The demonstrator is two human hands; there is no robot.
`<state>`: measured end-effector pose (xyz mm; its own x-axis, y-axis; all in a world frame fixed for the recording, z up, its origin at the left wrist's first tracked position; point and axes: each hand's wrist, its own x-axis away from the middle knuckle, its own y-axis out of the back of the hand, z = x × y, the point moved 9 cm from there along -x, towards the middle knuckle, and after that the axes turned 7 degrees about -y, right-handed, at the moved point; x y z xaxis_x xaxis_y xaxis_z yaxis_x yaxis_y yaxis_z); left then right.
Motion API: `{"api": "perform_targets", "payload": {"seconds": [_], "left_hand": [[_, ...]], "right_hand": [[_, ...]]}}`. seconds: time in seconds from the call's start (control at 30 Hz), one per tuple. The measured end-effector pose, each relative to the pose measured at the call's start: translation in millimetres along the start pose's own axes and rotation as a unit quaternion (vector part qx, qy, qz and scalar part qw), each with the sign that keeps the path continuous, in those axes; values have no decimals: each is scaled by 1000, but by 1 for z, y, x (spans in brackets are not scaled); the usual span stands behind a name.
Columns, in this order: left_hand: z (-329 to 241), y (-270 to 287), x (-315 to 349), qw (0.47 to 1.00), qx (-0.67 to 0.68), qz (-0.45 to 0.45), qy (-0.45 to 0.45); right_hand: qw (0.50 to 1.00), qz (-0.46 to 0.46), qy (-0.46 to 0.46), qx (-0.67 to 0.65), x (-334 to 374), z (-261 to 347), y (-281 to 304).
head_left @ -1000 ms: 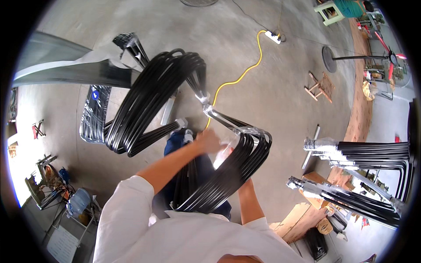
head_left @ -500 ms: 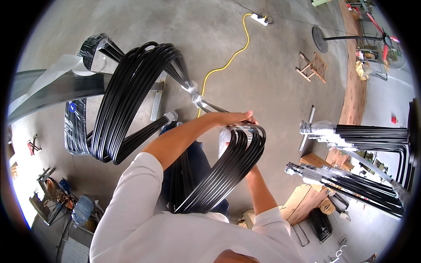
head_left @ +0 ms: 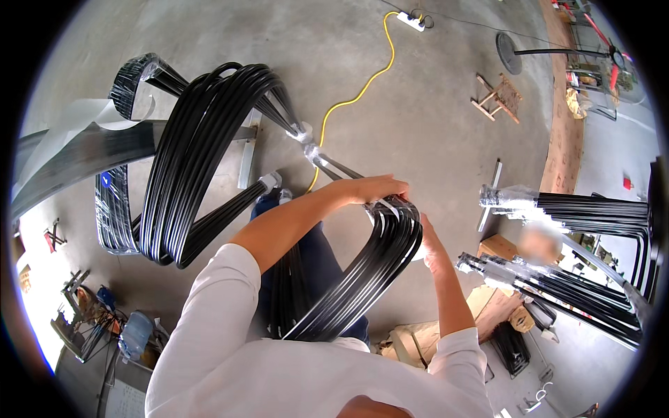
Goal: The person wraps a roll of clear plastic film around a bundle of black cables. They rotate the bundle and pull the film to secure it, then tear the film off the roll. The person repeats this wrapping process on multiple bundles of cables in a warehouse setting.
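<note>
Has a looped bundle of black tubes in front of the body, lower bend close against the white shirt, upper bend farther out above the concrete floor. Lays the left hand across the top of that upper bend, by clear film, fingers close together; cannot tell how tightly curled. Has the right hand at the bend's outer right side, fingers partly hidden; cannot tell whether gripping. Just beyond, to the left: a larger bent bundle, ends wrapped in film, near a grey beam. Farther out across the floor: a yellow cord running to a white power strip. Toward the floor's right edge, short of the brown boarding: a small wooden stool. Nearer, to the right: more film-wrapped black tubes.
</note>
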<state>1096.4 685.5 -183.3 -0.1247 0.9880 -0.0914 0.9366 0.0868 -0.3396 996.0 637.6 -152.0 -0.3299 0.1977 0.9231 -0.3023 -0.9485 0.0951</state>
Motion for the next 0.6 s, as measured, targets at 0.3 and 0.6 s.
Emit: {"api": "perform_targets", "payload": {"seconds": [0.3, 0.6], "left_hand": [[-7, -1, -3, 996, -83, 15, -8], [6, 8, 11, 988, 70, -128, 58]], "right_hand": [[996, -19, -43, -73, -8, -50, 28], [991, -36, -16, -127, 4, -34, 75]]}}
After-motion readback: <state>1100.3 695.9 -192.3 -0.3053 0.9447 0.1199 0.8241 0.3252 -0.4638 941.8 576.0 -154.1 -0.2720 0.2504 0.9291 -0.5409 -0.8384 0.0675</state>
